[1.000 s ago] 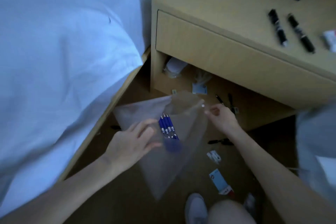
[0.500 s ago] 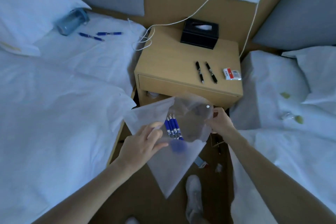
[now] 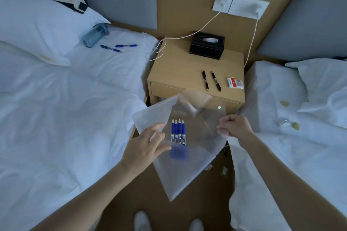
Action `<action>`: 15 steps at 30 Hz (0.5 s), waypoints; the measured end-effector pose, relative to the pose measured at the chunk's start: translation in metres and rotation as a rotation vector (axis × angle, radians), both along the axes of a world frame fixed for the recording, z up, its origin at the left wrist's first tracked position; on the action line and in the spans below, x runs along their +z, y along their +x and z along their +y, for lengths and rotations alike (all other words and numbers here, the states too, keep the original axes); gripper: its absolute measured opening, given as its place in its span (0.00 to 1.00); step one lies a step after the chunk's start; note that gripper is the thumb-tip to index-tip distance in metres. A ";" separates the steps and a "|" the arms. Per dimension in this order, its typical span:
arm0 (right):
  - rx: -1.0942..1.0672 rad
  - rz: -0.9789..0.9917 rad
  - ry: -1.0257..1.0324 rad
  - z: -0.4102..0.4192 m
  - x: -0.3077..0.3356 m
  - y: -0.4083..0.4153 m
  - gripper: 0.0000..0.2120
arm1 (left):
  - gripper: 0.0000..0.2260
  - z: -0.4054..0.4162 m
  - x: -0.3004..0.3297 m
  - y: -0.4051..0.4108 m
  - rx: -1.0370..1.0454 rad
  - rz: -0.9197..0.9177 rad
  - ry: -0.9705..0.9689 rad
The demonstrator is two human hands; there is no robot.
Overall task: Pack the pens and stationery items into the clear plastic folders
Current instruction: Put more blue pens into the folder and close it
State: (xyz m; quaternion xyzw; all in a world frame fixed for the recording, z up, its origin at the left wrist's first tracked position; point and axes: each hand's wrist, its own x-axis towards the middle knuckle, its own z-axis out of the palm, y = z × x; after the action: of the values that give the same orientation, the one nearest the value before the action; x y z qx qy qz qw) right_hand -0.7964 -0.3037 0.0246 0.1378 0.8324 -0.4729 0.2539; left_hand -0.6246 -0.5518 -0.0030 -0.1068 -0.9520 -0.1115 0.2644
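Your left hand (image 3: 145, 148) holds the clear plastic folder (image 3: 187, 155) by its left side, thumb on top and fingers spread over the plastic, while your right hand (image 3: 233, 126) pinches the folder's right edge just under the open flap (image 3: 199, 103) with its white snap button (image 3: 219, 107). The folder hangs in the air between the two beds, in front of the bedside table (image 3: 180, 69), one corner pointing down toward the floor. Inside it lie four blue pens (image 3: 178, 131) side by side, tips toward the opening, with a blurred blue shape just below them that you cannot make out. On the table, near its front edge, two black pens (image 3: 211, 80) lie almost parallel, and a small red-and-white packet (image 3: 235, 83) sits at the front right corner. A black tissue box (image 3: 207, 44) stands at the back edge, with white cables (image 3: 189, 36) running up to the wall sockets. On the left bed (image 3: 56, 118), two more blue pens (image 3: 119, 47) lie near a blue bottle (image 3: 94, 34) beside the pillow. Small scraps lie on the right bed (image 3: 291, 146) and on the floor below the folder.
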 end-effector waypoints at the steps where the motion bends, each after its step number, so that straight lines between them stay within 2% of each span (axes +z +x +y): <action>1: 0.005 0.003 -0.014 -0.002 0.004 0.000 0.04 | 0.16 -0.001 0.003 0.000 0.010 0.005 -0.015; 7: 0.015 0.037 -0.097 -0.024 0.035 0.002 0.05 | 0.18 -0.014 0.015 0.004 0.093 -0.011 -0.039; 15: 0.096 0.113 -0.056 -0.075 0.074 0.010 0.06 | 0.18 -0.061 0.049 0.010 0.153 -0.009 -0.054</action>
State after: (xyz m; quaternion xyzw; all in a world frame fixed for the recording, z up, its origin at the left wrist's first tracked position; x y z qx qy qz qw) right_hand -0.7867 -0.3788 0.0984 0.0638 0.8375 -0.4902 0.2327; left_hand -0.6148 -0.6125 0.0459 -0.0404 -0.9612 -0.0658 0.2650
